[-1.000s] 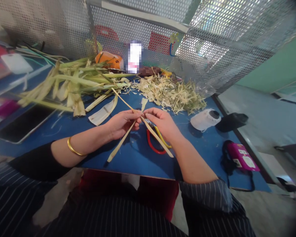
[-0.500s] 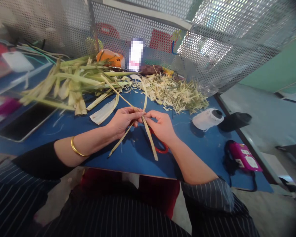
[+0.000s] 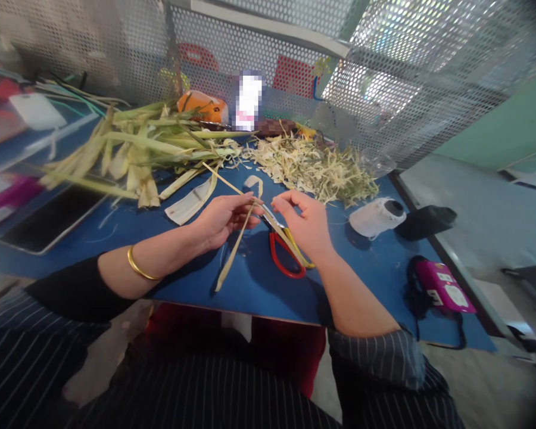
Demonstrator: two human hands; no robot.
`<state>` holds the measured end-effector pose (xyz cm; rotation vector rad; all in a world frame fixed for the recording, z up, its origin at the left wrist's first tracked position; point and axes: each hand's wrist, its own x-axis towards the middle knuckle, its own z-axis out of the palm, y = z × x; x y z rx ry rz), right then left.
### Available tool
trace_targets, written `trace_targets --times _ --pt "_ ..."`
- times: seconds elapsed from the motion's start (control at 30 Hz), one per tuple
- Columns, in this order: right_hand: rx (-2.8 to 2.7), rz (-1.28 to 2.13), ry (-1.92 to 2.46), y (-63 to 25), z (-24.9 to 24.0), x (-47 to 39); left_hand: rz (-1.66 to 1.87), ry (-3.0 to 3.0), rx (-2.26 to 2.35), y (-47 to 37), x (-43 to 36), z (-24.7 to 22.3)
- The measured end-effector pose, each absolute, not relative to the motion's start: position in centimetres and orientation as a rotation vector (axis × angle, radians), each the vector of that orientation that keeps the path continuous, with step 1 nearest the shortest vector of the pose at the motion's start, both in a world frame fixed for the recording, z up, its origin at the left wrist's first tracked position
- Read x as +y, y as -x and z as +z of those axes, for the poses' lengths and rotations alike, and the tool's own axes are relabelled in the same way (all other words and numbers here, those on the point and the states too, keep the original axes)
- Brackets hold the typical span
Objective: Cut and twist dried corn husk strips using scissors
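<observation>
My left hand [image 3: 226,220] pinches several pale dried-leaf strips [image 3: 232,257] where they cross at its fingertips. One strip end hangs toward me, another points up and left, and a curled end rises beyond the fingers. My right hand [image 3: 306,223] is just to the right, apart from the left, with curled fingers and thumb close together; whether anything thin is between them is hidden. Beneath and between the hands lie scissors [image 3: 290,274] with red and yellow handles on the blue table [image 3: 250,292]. A long strip runs over them.
Long green-yellow stalks [image 3: 147,143] are heaped at the back left, near a wide pale husk piece [image 3: 190,204]. Shredded trimmings [image 3: 312,167] pile up at the back. White [image 3: 370,217] and black [image 3: 429,221] thread cones stand right, beyond a magenta device [image 3: 446,286]. A dark phone [image 3: 53,217] lies left.
My right hand has moved off the crossing strips, slightly right. The strips have turned in my left hand, the hanging end shifting right, and more of the scissors shows.
</observation>
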<state>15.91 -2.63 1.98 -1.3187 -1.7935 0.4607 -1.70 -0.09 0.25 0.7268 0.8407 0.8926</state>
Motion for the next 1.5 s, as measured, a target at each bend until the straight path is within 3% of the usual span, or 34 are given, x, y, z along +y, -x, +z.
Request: trace_targets --times 0.37,0.7,1.0,1.17,1.4,1.5 --pt "-2.153 0.557 1.326 -15.5 1.4 -3.0 1.014 -1.005 0.909 1.3 -0.6 0.1" --pt "-1.418 1.127 1.285 -15.7 0.5 -1.9 0.813 -0.971 0.863 1.2 -1.1 0.4" --pt "-1.594 0.775 1.412 -15.5 0.0 -1.8 0.8 -1.004 0.961 0.8 -1.2 0.0" --pt "-1.653 0.79 1.417 -15.4 0.0 -1.8 0.785 -1.043 0.95 0.7 -1.2 -0.2" --pt "-1.666 0.234 1.397 -15.8 0.8 -2.3 0.801 -1.082 0.944 0.7 -1.3 -0.1" --pt "-1.807 0.24 1.32 -15.7 1.3 -2.6 0.703 -1.211 0.933 0.5 -1.7 0.1"
